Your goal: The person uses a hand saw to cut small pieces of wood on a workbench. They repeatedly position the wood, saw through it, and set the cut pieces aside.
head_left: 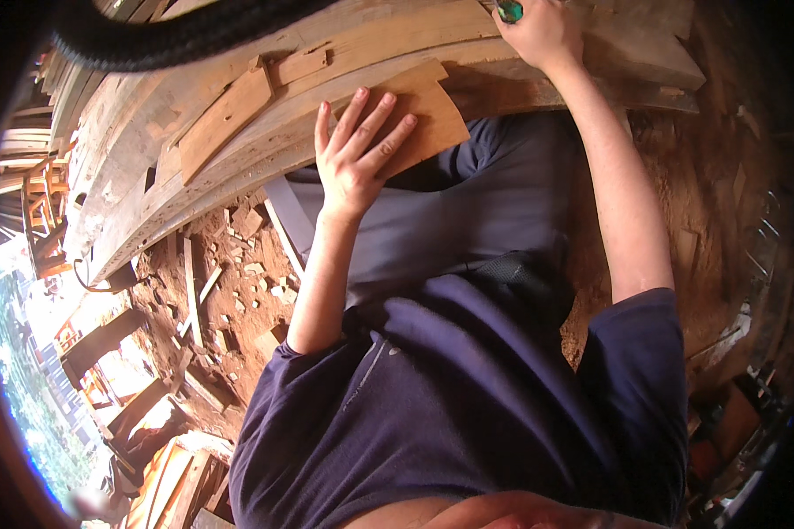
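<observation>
My left hand (357, 159) lies with fingers spread on a flat, light-brown piece of wood (437, 119) with a notched upper edge and a curved right side. That piece rests at the near edge of a thick wooden bench (362, 44) and overhangs toward my lap. Farther right, at the top of the view, my right hand (543, 33) is closed around a tool with a shiny green handle (509, 11). The tool's working end is out of sight, so its kind does not show.
Another flat wooden piece (228, 122) lies on the bench, left of my left hand. Small offcuts (256, 269) and thin sticks (191, 291) litter the brown floor at left. A thick black cable (185, 40) crosses the upper left. Wooden boards (172, 480) are piled at the lower left.
</observation>
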Demonstrator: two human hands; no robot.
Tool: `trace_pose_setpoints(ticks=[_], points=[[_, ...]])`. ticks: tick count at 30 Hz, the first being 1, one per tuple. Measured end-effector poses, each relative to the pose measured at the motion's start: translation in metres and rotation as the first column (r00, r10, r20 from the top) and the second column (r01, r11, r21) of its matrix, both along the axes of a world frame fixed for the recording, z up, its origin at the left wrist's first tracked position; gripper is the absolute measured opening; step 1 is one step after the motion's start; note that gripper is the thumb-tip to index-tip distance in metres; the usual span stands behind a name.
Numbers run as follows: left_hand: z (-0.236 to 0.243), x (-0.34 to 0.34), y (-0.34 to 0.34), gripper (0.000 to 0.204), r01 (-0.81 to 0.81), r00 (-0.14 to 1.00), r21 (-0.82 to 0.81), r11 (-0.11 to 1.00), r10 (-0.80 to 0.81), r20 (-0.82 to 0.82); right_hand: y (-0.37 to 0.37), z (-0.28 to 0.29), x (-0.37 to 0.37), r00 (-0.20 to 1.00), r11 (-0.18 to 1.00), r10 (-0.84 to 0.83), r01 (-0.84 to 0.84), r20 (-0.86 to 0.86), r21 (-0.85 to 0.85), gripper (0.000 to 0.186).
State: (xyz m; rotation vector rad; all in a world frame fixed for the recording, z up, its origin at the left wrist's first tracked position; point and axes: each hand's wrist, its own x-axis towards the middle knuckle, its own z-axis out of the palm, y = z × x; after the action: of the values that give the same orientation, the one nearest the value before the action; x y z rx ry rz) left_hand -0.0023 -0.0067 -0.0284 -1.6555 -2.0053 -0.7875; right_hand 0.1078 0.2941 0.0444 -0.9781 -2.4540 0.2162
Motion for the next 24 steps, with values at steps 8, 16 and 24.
trace_pose_setpoints(ticks=[8,16,24], points=[[-0.036,0.033,-0.017,0.045,-0.034,0.999,-0.101,0.994,0.037,0.027,-0.003,0.001,0.001,1.0,1.0,-0.02,0.02,0.002,-0.004,0.023],[-0.01,0.046,-0.019,0.036,0.006,0.936,0.047,0.999,-0.022,0.351,-0.003,0.001,0.0,1.0,1.0,-0.003,0.003,-0.006,0.004,0.023],[-0.002,0.068,-0.012,0.048,-0.098,-0.291,0.034,0.995,-0.062,0.955,-0.005,0.003,0.0,1.0,1.0,-0.019,0.019,-0.002,-0.002,0.023]])
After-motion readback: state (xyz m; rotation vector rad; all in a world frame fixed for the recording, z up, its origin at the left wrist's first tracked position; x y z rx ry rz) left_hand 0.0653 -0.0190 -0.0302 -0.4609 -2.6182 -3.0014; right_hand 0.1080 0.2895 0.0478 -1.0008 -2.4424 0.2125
